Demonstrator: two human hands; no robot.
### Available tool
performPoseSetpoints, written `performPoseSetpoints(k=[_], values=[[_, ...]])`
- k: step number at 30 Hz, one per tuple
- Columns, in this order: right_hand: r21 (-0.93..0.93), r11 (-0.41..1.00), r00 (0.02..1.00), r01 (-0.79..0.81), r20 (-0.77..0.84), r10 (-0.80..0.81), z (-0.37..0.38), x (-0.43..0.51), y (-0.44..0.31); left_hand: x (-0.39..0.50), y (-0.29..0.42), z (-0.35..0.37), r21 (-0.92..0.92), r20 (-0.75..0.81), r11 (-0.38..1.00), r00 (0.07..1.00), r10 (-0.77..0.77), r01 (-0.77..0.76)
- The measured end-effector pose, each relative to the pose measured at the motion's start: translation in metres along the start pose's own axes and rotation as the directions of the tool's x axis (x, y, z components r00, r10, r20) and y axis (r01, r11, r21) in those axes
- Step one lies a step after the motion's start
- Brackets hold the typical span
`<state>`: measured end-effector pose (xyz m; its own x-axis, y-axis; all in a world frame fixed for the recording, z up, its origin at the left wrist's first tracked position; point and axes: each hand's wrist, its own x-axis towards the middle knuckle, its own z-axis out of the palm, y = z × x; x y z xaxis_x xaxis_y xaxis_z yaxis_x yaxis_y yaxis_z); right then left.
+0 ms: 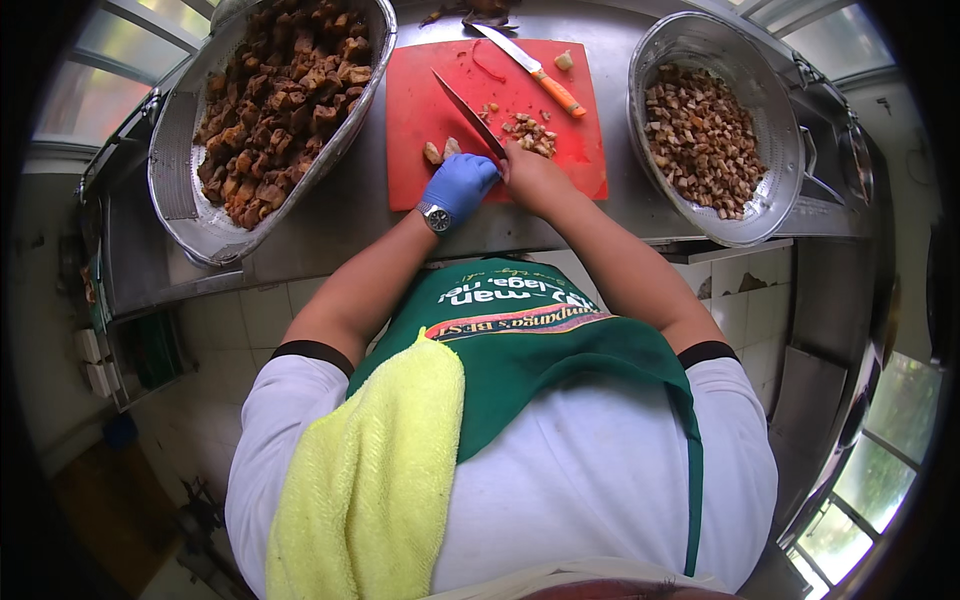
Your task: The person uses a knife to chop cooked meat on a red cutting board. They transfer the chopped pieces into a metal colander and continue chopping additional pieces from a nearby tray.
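Observation:
My right hand [538, 178] grips a kitchen knife [472, 116] whose dark blade points away and to the left over a red cutting board [416, 82]. In a blue glove, my left hand [461, 184] is bunched close beside the knife's heel, at the board's near edge. Its fingertips are curled, so anything between them is hidden. Pale chunks of food [441, 151] lie just beyond the glove. Small diced pieces [532, 135] are heaped beyond my right hand. A second knife [553, 90] with an orange handle rests on the board, near a whitish lump [563, 60].
To the left, a large perforated metal pan [176, 157] holds browned meat chunks [289, 105]. An oval perforated metal pan [780, 142] with small diced meat [701, 139] stands at right. Dark scraps [480, 9] lie behind the board on the steel counter [330, 202].

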<state>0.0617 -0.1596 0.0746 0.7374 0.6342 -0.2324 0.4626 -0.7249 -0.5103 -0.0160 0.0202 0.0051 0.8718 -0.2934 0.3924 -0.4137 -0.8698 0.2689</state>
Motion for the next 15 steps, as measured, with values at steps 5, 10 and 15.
performPoseSetpoints(k=[5, 10, 15], values=[[0.109, 0.993, 0.992, -0.050, -0.108, 0.062, -0.033, -0.023, 0.000, 0.007, 0.006, -0.024, -0.048, -0.034, 0.997, 0.998, -0.056, 0.054], [0.202, 0.978, 0.998, -0.060, 0.021, 0.057, -0.027, -0.071, 0.010, 0.010, -0.019, -0.065, -0.055, 0.020, 0.979, 0.981, -0.195, 0.196], [0.173, 0.979, 0.992, -0.111, 0.073, 0.100, 0.000, -0.083, 0.019, 0.002, -0.035, -0.076, 0.054, 0.193, 0.975, 0.956, -0.221, 0.215]])
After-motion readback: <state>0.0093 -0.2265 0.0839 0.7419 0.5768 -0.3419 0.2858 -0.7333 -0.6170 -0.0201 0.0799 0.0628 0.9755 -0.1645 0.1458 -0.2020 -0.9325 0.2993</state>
